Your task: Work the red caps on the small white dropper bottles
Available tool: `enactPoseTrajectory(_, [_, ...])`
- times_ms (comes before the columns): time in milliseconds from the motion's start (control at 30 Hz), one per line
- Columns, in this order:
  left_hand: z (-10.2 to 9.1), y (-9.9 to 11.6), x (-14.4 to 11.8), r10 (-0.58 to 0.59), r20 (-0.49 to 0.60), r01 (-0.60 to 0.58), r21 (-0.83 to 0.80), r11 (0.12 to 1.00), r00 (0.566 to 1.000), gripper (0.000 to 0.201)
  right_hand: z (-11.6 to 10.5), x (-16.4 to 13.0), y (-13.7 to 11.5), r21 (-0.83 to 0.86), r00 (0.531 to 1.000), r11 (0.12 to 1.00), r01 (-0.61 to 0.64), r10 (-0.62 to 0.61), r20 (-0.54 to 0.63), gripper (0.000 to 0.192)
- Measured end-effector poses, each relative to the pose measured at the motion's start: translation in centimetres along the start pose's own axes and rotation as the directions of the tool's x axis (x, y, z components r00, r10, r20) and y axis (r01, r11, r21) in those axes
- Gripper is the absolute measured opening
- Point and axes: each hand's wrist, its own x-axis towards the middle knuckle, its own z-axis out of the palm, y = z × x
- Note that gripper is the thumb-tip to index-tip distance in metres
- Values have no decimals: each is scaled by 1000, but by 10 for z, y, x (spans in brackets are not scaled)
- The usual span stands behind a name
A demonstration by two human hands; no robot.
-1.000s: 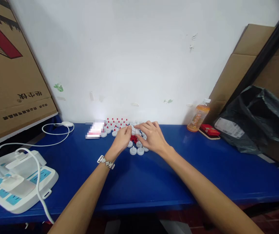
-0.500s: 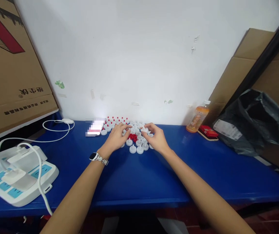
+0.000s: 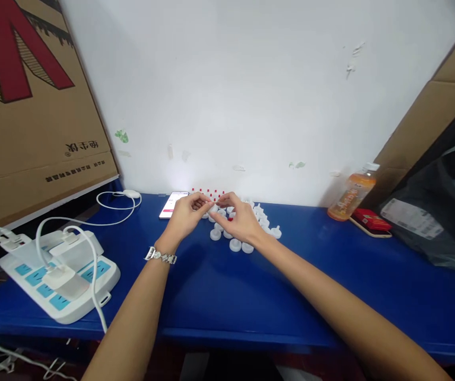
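Blue table [image 3: 219,296]: both hands pinched fingertip-to-fingertip over white caps [image 3: 235,244], contents unclear.

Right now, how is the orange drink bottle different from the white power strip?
The orange plastic drink bottle stands leaning at the far right by the wall; the flat white power strip with blue sockets lies at the near left. White plugs and cables sit in the strip; the bottle has none. Both rest on the blue table.

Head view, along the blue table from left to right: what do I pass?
Power strip → phone → left hand → right hand → white caps → orange bottle → red box → black bag.
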Motion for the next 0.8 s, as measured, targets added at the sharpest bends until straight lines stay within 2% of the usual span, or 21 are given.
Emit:
enactPoseTrajectory(100, [-11,-11,-1,-55,81,38,197,980,995,20,0,13,16,-170,1000,985,6,-4,9,15])
enactPoseTrajectory(167, [-11,-18,-2,-99,151,57,264,963,984,16,3,22,26,-281,996,960,-9,33,81,14])
enactPoseTrajectory(267, [-4,-27,-4,-143,187,82,300,951,972,12,13,34,33,-415,971,909,-17,114,209,15])
enactPoseTrajectory(433, [1,-35,-6,-165,232,93,291,952,959,8,31,45,32,-505,948,863,3,158,277,18])
enactPoseTrajectory(533, [-3,-30,-5,-154,199,91,294,951,968,16,33,47,30,-476,944,879,-18,171,281,14])
enactPoseTrajectory(600, [-5,-23,-4,-108,116,65,324,944,987,17,29,46,28,-412,956,910,-50,163,245,12])
enactPoseTrajectory(700, [-1,-8,-3,32,-24,-22,334,942,999,19,18,39,23,-200,980,977,-74,109,167,10])
enactPoseTrajectory(800, [12,6,-6,121,-45,-102,294,950,992,21,3,25,16,42,991,998,-44,39,131,13])
